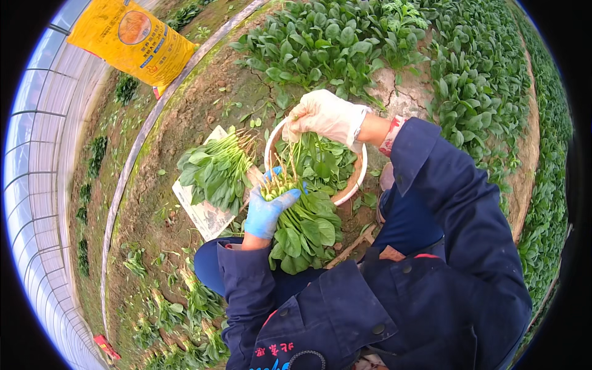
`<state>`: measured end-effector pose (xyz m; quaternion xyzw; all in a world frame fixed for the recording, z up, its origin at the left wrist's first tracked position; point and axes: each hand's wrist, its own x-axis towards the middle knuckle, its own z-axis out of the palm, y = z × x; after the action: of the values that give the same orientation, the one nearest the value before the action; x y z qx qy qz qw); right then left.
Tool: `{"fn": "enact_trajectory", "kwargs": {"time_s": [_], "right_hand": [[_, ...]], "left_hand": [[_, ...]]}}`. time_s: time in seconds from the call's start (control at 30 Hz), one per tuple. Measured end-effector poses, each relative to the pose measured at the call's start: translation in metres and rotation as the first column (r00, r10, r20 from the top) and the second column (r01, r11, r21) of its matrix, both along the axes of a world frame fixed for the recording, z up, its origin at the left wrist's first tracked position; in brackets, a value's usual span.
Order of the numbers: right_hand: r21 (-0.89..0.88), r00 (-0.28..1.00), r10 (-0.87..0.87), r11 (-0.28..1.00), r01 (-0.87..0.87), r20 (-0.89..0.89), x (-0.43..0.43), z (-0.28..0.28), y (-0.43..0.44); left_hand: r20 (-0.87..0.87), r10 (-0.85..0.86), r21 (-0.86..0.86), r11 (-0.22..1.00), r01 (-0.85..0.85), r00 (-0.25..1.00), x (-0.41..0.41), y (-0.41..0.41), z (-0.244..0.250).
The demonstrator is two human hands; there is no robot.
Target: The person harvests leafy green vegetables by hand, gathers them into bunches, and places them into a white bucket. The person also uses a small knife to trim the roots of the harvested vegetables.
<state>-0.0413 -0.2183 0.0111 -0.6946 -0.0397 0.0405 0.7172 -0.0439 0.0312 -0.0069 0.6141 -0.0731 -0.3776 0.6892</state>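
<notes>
My left hand (pixel 268 210), in a blue glove, grips a thick bunch of spinach (pixel 307 231). The pale roots point up past my fingers, and the leaves hang down over my lap. Above a white-rimmed bucket (pixel 352 193), my right hand (pixel 323 118) in a whitish glove pinches thin spinach stems (pixel 299 145) between its fingertips. How many plants it holds is hidden. Loose spinach leaves (pixel 330 162) lie inside the bucket. Left of it, another pile of spinach (pixel 217 169) rests on a flat pale board or sheet (pixel 210 222), roots toward the bucket.
Several spinach bundles (pixel 199 296) lie on the soil at lower left. Dense spinach beds (pixel 323 41) grow ahead and to the right. A yellow printed sack (pixel 134 41) stands by a long pale strip (pixel 134 143). Plastic greenhouse sheeting (pixel 37 162) curves along the left.
</notes>
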Motion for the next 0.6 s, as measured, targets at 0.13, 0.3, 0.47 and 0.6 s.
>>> {"fn": "enact_trajectory", "kwargs": {"time_s": [0.13,0.3,0.47,0.6], "right_hand": [[0.261,0.978,-0.154,0.959,0.113,0.141,0.005,0.010,0.013],[-0.205,0.947,-0.260,0.933,0.297,0.191,0.018,0.013,-0.038],[-0.551,0.968,-0.128,0.803,0.228,0.214,0.003,0.011,-0.056],[-0.298,0.972,0.072,0.955,-0.002,0.225,-0.006,0.030,-0.043]], "left_hand": [[-0.037,0.014,-0.014,1.000,-0.015,0.999,0.001,0.004,0.005],[-0.201,-0.025,-0.120,0.993,0.001,0.979,0.002,0.004,0.014],[-0.212,0.005,-0.146,0.989,-0.037,0.977,0.000,0.003,0.014],[-0.155,-0.002,-0.163,0.986,-0.024,0.988,0.002,0.005,0.011]]}}
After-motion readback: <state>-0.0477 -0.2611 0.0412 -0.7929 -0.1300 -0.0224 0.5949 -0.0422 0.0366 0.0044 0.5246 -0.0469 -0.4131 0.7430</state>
